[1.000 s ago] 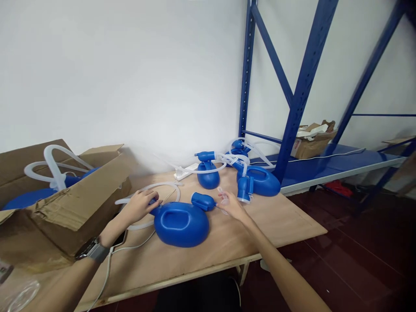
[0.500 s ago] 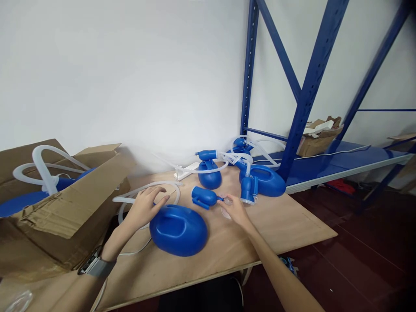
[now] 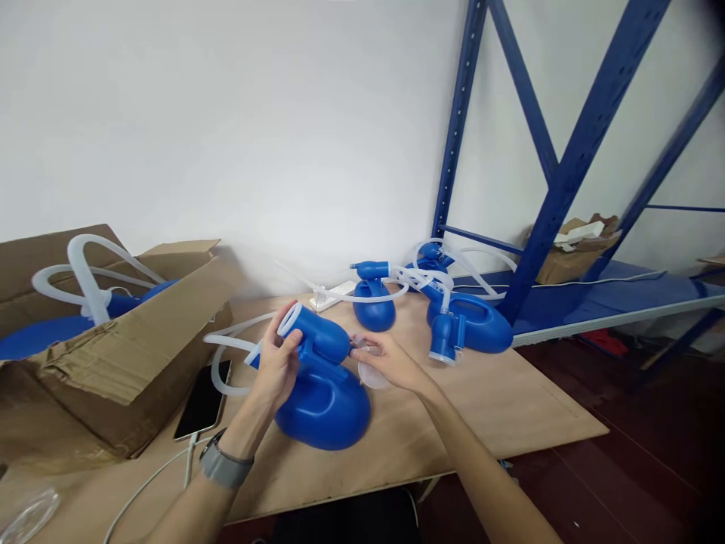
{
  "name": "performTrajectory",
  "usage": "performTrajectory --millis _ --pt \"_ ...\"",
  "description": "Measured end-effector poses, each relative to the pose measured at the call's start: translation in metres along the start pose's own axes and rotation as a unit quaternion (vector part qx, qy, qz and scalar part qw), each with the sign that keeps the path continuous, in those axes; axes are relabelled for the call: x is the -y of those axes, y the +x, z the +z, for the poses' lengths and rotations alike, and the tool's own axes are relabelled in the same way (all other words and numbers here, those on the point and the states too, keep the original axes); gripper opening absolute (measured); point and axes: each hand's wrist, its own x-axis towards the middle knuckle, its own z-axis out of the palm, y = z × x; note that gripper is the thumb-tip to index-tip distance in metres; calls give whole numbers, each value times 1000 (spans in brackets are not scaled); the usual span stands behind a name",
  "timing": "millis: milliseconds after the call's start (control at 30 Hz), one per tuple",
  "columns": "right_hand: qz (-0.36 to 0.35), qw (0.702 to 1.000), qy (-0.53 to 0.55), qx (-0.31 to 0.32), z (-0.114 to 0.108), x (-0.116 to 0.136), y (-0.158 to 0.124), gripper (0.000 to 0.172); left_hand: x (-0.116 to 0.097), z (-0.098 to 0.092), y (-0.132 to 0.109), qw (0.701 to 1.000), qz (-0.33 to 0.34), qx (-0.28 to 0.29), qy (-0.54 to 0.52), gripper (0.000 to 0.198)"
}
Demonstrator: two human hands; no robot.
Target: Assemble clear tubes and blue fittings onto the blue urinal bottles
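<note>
My left hand [image 3: 277, 363] is wrapped around the open end of a blue plastic urinal head [image 3: 320, 336], whose pale rim faces up and left. At the other, narrow end, the fingers of my right hand [image 3: 388, 363] pinch the tip. A clear round lid [image 3: 372, 375] hangs under those fingers; how it is attached is hidden. Just below the head, a large blue urinal bottle [image 3: 325, 412] lies on the table with its recessed grip upward. A translucent hose [image 3: 223, 378] curls behind my left wrist.
An open cardboard box [image 3: 141, 378] with blue bottles and hoses stands left. A phone [image 3: 205, 400] with a white cable lies beside it. Further back are a blue bottle [image 3: 374, 308], another bottle [image 3: 481, 325], and a power strip [image 3: 334, 295]. A blue rack post [image 3: 558, 204] rises right.
The urinal head has been lifted off the table and brought left over the large bottle. My left hand has left the bottle's side and closed on the head. The view has shifted slightly.
</note>
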Motion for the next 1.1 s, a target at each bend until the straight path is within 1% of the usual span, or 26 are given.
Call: performTrajectory --millis 33,67,100,167,200,233,267,300,367,433,467,500,533,567,633,700,767,867,900,967,1000,1100 --pt "-1 1000 -2 0 3 0 3 44 -2 -1 -3 999 -3 -20 -27 86" --pt "-5 1000 -4 -21 5 0 6 46 -5 -2 -6 999 -9 -27 -41 81" --pt "-14 998 -8 -57 8 1 9 47 -8 -4 -10 999 -21 -21 -41 77" --pt "-45 989 -22 -142 15 6 17 48 -15 -7 -18 998 -51 22 -7 75" --pt "-65 983 -25 -168 19 11 21 47 -17 -8 -22 996 -68 49 20 78" --pt "-86 980 -22 -180 25 16 24 46 -18 -8 -27 992 -86 76 48 84" --pt "-108 978 -13 -178 30 23 27 44 -18 -8 -31 988 -100 97 74 91" --pt "-128 978 -1 -162 36 30 29 42 -17 -6 -34 984 -107 109 93 97" --pt "-153 984 19 -94 47 42 30 39 -13 -3 -39 983 -100 109 107 102" --pt "-161 987 20 -4 54 49 27 36 -10 1 -41 989 -70 98 86 96" --pt "-161 986 24 31 57 50 24 35 -9 2 -41 991 -54 95 73 90" --pt "-160 985 37 53 59 50 21 35 -9 2 -41 992 -45 96 63 84" --pt "-159 984 58 60 61 48 18 35 -9 3 -41 993 -41 98 59 77" --pt "-161 982 87 53 63 45 15 35 -9 3 -41 993 -37 97 62 70" --pt "-171 975 142 13 69 37 12 34 -10 4 -42 994 -20 82 75 60" --pt "-176 967 183 -38 77 30 12 33 -9 6 -44 995 12 57 81 55" --pt "-165 959 217 -78 84 25 14 35 -9 9 -47 995 35 30 88 52" --pt "-146 954 243 -101 91 24 15 38 -9 10 -52 993 27 -6 116 46" --pt "-142 954 245 -100 91 25 13 38 -10 10 -53 992 27 -16 125 45" --pt "-130 961 237 -67 90 26 4 37 -14 8 -54 989 45 -43 138 43" --pt "-120 966 226 -40 89 27 -3 42 -16 7 -53 986 60 -61 142 43" --pt "-68 982 172 42 87 23 -28 72 -23 4 -53 974 106 -127 155 43"
